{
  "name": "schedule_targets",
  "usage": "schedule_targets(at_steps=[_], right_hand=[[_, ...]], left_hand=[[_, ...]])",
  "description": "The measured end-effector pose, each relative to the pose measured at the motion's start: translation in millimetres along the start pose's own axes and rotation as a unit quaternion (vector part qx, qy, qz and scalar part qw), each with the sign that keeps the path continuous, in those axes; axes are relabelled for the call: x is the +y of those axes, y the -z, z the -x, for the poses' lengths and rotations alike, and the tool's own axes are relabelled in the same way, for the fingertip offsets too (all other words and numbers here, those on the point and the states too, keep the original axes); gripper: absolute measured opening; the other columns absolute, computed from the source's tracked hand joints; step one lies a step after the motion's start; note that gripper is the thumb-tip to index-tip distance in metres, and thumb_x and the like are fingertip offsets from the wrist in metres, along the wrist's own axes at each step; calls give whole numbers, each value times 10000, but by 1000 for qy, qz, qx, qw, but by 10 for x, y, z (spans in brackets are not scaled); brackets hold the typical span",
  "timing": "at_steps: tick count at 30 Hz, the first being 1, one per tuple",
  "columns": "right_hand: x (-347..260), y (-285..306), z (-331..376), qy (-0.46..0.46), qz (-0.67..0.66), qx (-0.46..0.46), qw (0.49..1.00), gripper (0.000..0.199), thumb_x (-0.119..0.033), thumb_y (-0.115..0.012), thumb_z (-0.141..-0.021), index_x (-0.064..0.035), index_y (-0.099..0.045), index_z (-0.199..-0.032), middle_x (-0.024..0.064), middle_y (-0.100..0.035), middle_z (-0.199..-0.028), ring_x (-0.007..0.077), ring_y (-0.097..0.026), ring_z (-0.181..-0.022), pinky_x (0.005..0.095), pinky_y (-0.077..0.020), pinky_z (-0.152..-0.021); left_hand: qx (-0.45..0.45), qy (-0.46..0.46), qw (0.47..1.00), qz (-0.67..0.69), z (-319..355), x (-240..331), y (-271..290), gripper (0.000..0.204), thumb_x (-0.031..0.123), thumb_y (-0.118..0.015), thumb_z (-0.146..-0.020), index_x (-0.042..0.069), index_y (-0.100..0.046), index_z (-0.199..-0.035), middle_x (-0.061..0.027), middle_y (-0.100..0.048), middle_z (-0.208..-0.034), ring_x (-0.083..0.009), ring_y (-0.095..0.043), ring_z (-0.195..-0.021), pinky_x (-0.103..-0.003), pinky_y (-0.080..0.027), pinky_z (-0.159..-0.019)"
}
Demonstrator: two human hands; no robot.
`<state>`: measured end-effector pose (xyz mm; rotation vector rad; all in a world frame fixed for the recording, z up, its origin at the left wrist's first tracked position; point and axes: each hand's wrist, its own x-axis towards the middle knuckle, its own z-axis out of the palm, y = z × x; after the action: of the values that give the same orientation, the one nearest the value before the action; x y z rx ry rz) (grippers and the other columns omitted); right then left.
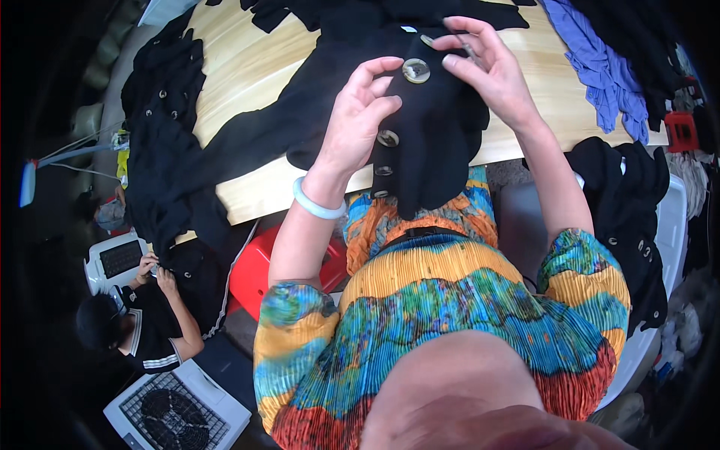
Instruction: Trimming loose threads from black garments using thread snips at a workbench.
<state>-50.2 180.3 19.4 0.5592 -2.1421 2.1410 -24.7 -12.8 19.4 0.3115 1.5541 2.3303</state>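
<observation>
A black knitted garment (442, 131) with a row of buttons hangs over the near edge of the table in front of me. Its large round button (416, 71) has a pale rim and a darker middle. My left hand (361, 112) is beside that button, thumb and index finger apart, the index fingertip close to its left side. To the button's right is my right hand (491, 71), fingers curled around a thin, greyish metal tool (466, 46) whose kind I cannot make out. More buttons, including a brown one (387, 139), run down the garment below my left hand.
Other black garments lie on the wooden table (247, 75) and hang off its left end. Blue-purple cloth (600, 60) is at the far right. A grey bin (671, 217) with black garments stands on my right. A seated co-worker (142, 322) handles black cloth at lower left, near a red stool (259, 262).
</observation>
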Motion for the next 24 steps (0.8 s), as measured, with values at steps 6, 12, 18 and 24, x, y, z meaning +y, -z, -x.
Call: schedule_targets(at_steps=[6,12,18,24], right_hand=[[70,-96,84,-36,-25,-75,996,519,-68,-602,-761,-75,-364,-1222,44,-557,-911,93,-508,-914,242,-380,-841],[22,-141,90,-86,-84,-46,992,486,-89,-605,-759,-84,-404,-1202,-32,-519,-804,-19,-433,-643,104,-306,-494],[107,-187,113,-83,-95,-32,991,457,-117,-595,-779,-78,-405,-1193,-38,-524,-792,-30,-368,-534,117,-238,-416],[182,-190,102,-178,-162,-20,970,399,-107,-579,-787,-35,-413,-1142,-20,-529,-757,-21,-311,-432,141,-227,-379]], left_hand=[[9,-21,1000,3,23,-67,-4,375,-98,-435,-760,-13,-426,-1125,-79,-529,-1056,-88,-501,-935,-190,-410,-782],[72,-69,994,-49,27,-178,-10,354,-52,-553,-767,-22,-498,-1116,-74,-560,-1017,-88,-524,-917,-187,-427,-790],[153,-115,974,-121,1,-304,-39,257,-47,-611,-733,-34,-586,-988,-46,-611,-857,-79,-567,-746,-183,-468,-681],[196,-276,862,-376,-55,-465,6,218,-24,-652,-687,-10,-613,-900,-87,-608,-773,-128,-588,-661,-218,-467,-594]])
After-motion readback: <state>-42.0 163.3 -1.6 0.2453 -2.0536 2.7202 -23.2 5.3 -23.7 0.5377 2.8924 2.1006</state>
